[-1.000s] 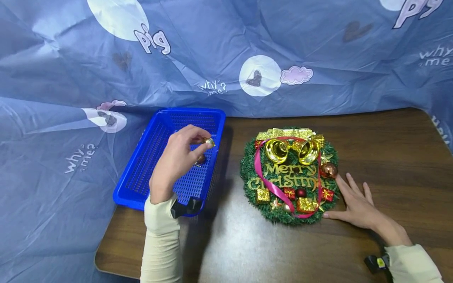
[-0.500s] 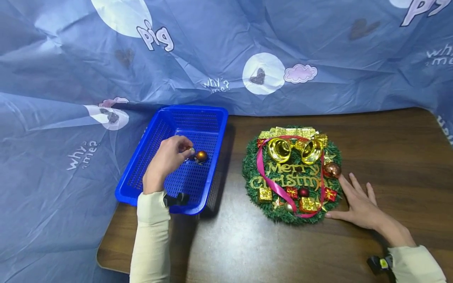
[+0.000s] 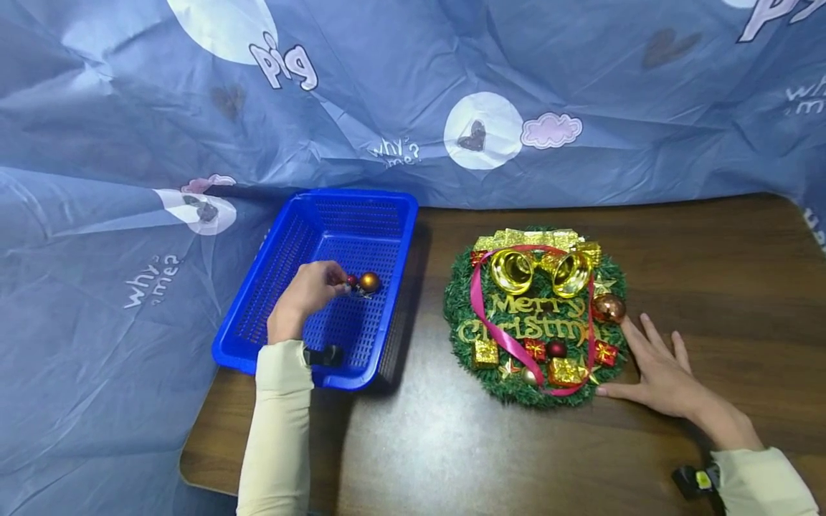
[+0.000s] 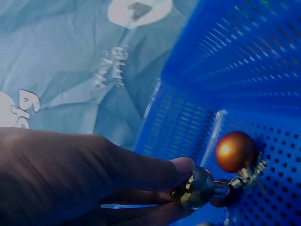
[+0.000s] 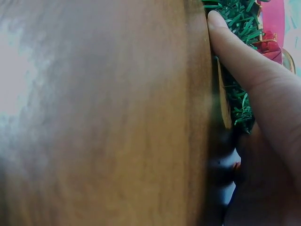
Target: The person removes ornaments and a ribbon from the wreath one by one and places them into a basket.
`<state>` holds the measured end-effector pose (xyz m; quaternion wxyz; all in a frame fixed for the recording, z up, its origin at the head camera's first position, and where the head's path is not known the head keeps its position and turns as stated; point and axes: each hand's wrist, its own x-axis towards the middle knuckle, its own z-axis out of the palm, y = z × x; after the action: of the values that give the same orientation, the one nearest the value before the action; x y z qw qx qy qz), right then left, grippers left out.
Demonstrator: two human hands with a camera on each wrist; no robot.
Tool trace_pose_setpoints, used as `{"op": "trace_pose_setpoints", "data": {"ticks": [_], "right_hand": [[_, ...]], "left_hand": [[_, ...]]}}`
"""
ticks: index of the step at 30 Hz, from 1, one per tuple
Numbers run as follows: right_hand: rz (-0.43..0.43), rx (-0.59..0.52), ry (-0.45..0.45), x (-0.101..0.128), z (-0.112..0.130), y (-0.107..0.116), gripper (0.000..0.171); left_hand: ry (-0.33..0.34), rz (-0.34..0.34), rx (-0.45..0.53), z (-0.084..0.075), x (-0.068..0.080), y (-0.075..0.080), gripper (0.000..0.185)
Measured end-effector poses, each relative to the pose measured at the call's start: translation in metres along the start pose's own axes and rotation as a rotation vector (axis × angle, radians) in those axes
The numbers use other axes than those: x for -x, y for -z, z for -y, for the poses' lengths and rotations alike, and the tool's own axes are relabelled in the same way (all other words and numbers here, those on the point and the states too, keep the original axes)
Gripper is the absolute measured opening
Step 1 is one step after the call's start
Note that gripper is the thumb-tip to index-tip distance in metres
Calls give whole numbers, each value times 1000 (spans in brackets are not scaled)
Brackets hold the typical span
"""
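Note:
My left hand (image 3: 308,292) is inside the blue plastic basket (image 3: 401,265), fingers and thumb pinching a small shiny gold bauble (image 4: 196,190). Just beyond the fingertips lie an orange bauble (image 3: 369,282) and a dark red bauble (image 3: 351,280), with silvery tie ends beside them; the held bauble partly covers the red one in the left wrist view. On the right, my right hand (image 3: 667,387) rests with spread fingers at the edge of the green Christmas wreath (image 3: 459,287). Its thumb (image 5: 235,47) touches the green tinsel.
The wreath carries gold bells (image 3: 513,271), a pink ribbon (image 3: 500,333), "Merry Christmas" lettering (image 3: 538,328), small gift boxes and a copper bauble (image 3: 609,308). It lies on the brown wooden table (image 3: 452,444). A blue printed cloth (image 3: 387,86) hangs behind and at the left.
My left hand has moved left and lower into the basket with the bauble, uncovering the orange and red baubles. The right hand keeps its place at the wreath.

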<state>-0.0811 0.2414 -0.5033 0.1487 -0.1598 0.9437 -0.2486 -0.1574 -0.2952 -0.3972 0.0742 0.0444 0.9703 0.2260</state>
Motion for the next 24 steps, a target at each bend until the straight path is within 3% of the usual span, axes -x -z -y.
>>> {"op": "trace_pose_setpoints", "data": {"ticks": [11,19,24], "right_hand": [[-25,-14,14,0,1,0,122],[-50,-13,24,0,0,-1,122],[-55,-11,28,0,-1,-2,122]], "left_hand": [[79,207,-93,1,-7,-5,13],[139,289,-145,1,-11,-5,10],[142,325,-182,1,-14,-4,6]]}}
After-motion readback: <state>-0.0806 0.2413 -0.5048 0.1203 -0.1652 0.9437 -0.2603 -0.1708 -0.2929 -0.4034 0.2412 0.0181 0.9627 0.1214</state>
